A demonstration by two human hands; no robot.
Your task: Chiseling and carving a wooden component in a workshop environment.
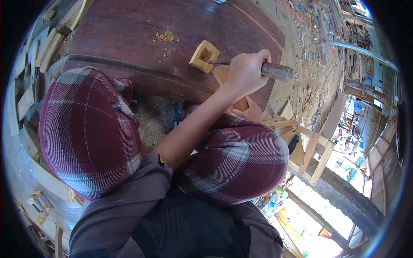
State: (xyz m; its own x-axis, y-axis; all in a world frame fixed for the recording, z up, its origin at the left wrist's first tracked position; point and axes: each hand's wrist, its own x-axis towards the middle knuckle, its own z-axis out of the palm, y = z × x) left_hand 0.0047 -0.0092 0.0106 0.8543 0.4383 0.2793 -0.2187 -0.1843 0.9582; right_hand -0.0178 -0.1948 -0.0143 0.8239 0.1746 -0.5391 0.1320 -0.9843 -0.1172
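My left hand [245, 73] is closed around the dark wooden handle [278, 72] of a chisel, whose thin blade reaches into the hollow of a pale wooden piece [198, 58]. That piece lies over the dark wooden board, its body running back beneath my wrist. My right hand [248, 112], partly hidden behind my left forearm and plaid-covered knee, grips the lower end of the wooden piece. A small pile of shavings [167, 37] sits to the left on the board [112, 32].
My plaid-covered knees [86, 129] rise on both sides. Wood offcuts [51, 51] are piled at the far left. A sandy floor [309, 77] with scraps and a red cord lies right of the board, beside pale wooden frames [318, 159] and a metal pipe [361, 51].
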